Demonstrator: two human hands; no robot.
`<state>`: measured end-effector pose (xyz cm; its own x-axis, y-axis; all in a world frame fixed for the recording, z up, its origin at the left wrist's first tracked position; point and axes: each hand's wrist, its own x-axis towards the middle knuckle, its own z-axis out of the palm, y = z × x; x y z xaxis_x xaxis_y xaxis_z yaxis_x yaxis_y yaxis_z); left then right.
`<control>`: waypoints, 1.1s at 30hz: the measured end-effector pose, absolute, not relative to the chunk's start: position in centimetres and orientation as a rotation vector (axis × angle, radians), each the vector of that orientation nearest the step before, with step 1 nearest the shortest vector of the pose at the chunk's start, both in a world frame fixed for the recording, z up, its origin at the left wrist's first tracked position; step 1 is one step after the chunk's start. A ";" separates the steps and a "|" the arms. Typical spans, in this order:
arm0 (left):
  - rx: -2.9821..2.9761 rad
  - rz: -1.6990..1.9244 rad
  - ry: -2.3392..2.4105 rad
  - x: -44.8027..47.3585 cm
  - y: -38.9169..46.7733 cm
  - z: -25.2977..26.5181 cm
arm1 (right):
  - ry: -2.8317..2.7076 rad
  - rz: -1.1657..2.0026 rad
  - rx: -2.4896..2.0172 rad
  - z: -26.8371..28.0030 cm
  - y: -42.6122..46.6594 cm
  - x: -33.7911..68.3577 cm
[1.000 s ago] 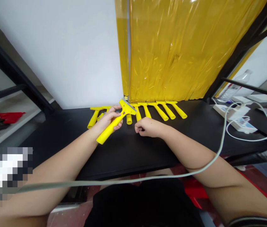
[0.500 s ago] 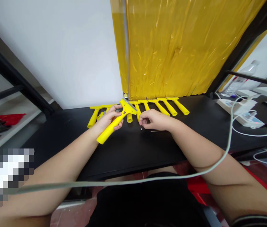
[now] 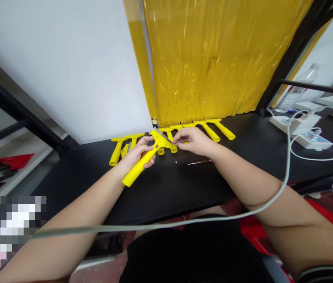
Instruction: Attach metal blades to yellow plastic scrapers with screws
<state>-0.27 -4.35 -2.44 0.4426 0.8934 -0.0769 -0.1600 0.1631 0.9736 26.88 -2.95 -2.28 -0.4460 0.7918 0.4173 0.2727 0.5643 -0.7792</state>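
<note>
The right hand has come up to the right end of the yellow scraper, fingertips nearly together, their contents unclear, bringing both hands to the tool that the left hand clasps above the black table.

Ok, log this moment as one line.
left hand: holds scraper | right hand: beside scraper's head, contact unclear | table: thin rod | behind: other scrapers
</note>
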 end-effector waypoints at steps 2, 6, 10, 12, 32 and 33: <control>1.149 0.873 0.794 -0.1 -4.4 -2.6 | -1.947 0.811 -0.855 -2.3 -2.9 26.7; 1.149 0.863 0.760 0.2 -4.3 -3.1 | -1.873 0.841 -0.903 -2.1 -3.1 26.3; 1.141 0.872 0.752 0.4 -4.3 -3.3 | -1.917 0.817 -0.875 -1.8 -3.7 26.1; 1.130 0.890 0.751 0.5 -4.5 -3.3 | -1.963 0.792 -0.848 -1.7 -4.0 26.1; 1.282 0.880 0.713 1.3 -6.3 -2.0 | -2.040 0.789 -0.796 -2.2 -3.0 26.6; 1.296 0.874 0.714 1.3 -6.4 -2.0 | -2.031 0.800 -0.795 -2.3 -3.0 26.5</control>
<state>1.32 -6.42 -1.96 0.5054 0.8624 0.0291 -0.1440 0.0510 0.9883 26.48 -2.99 -2.29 -0.4861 0.7551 0.4400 0.2524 0.6033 -0.7565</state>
